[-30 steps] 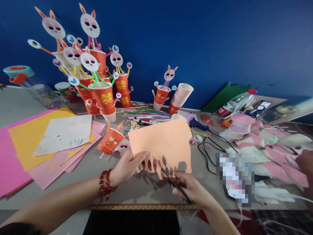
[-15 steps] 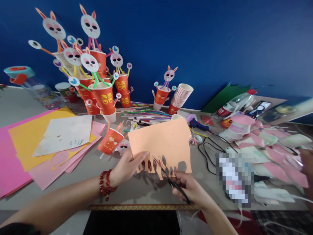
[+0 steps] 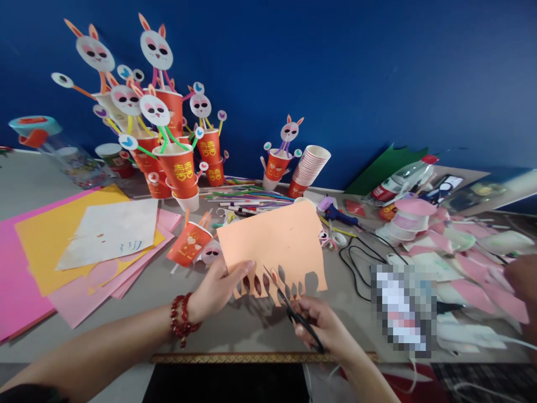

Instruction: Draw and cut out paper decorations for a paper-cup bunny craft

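A sheet of orange paper (image 3: 272, 235) is held above the table, its lower edge ragged with several leaf-shaped holes. My left hand (image 3: 218, 285), a red bead bracelet (image 3: 181, 322) at its wrist, grips the sheet's lower left corner with the thumb on top. In my right hand (image 3: 316, 322) is a pair of black-handled scissors (image 3: 300, 319), fingers closed round the handles. The blades point up and left into the cut lower edge, around one narrow hole. Behind the sheet's left side lies a red paper cup (image 3: 191, 244) beside a rabbit face (image 3: 210, 253).
Rabbit figures on red cups (image 3: 178, 168) stand at the back left. Coloured sheets (image 3: 33, 268) lie left. A cup stack (image 3: 311, 168), a glue gun (image 3: 339, 214) and its black cable (image 3: 342, 257) are behind. Pink and white pieces (image 3: 453, 240) cover the right; another person's hand (image 3: 522, 285) is there.
The orange sheet has shifted slightly left and tilted a little. Both hands keep their grips, and the scissors stay at the sheet's lower edge.
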`<act>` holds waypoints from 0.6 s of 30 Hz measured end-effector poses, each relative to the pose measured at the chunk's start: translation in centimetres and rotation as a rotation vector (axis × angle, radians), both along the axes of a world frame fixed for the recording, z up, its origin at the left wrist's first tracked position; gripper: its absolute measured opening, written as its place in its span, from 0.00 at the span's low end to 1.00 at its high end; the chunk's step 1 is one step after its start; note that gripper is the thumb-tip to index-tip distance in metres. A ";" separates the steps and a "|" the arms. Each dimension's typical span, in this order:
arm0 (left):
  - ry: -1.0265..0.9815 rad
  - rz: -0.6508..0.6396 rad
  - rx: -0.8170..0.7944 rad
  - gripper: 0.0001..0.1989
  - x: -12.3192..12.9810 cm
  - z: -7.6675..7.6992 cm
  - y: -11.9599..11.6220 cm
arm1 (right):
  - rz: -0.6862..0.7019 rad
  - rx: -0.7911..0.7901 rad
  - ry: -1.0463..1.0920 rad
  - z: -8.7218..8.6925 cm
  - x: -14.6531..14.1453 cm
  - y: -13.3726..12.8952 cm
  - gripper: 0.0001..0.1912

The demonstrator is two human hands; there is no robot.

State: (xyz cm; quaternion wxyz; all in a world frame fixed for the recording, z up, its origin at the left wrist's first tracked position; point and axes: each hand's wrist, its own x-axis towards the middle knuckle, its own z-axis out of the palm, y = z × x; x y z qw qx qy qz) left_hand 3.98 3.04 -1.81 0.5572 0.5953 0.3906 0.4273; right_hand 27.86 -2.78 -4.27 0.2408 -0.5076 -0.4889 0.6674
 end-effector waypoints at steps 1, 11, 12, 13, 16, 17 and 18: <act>-0.029 0.026 -0.010 0.17 0.0 -0.3 0.0 | -0.012 -0.013 0.005 0.1 -0.2 -0.1 0.28; -0.068 -0.003 -0.011 0.19 0.2 0.4 -0.3 | -0.033 -0.042 0.051 0.5 -0.9 -0.2 0.31; -0.057 0.007 -0.007 0.20 0.2 0.4 -0.3 | -0.036 -0.040 0.052 0.4 -0.8 -0.1 0.31; -0.051 0.012 -0.008 0.20 0.2 0.4 -0.3 | -0.037 -0.039 0.051 0.4 -0.8 -0.1 0.31; -0.064 -0.024 -0.040 0.19 0.2 0.2 -0.3 | -0.038 -0.039 0.053 0.3 -0.8 -0.1 0.31; -0.070 -0.033 -0.047 0.19 0.2 0.1 -0.3 | -0.036 -0.037 0.061 0.3 -0.8 -0.1 0.31; -0.071 -0.031 -0.046 0.19 0.2 0.1 -0.3 | -0.037 -0.034 0.072 0.2 -0.8 -0.1 0.31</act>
